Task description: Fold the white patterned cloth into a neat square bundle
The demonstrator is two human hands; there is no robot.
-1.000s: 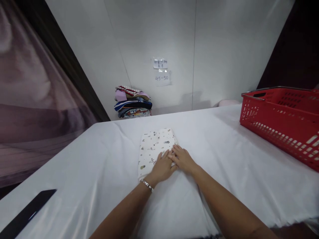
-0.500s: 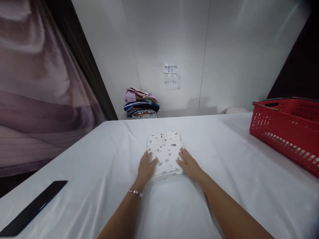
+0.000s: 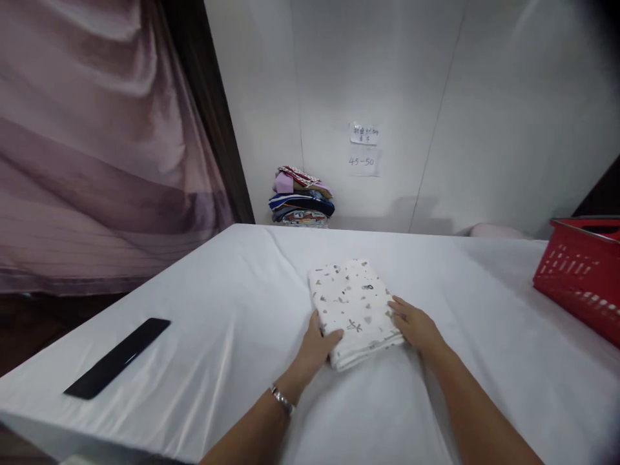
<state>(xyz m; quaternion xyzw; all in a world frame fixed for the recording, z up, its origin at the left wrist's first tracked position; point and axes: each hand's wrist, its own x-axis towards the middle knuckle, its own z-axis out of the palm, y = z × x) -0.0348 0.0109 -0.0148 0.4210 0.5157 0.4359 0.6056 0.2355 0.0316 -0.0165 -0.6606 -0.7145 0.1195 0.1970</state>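
Observation:
A folded white cloth (image 3: 352, 307) with small dark and tan prints lies flat on the white-covered table (image 3: 232, 303). My left hand (image 3: 317, 347) grips its near left corner, thumb on top and fingers at the edge. My right hand (image 3: 415, 325) holds the near right edge, fingers curled against the fold. A bracelet sits on my left wrist.
A stack of folded colourful clothes (image 3: 301, 204) rests at the table's far edge against the white wall. A red plastic basket (image 3: 581, 271) stands at the right. A flat black bar (image 3: 119, 356) lies near the left front edge. A pinkish curtain (image 3: 97, 148) hangs at the left.
My hands moved apart from the middle of the cloth to its near left and right edges. The view has swung left, so the basket sits further right.

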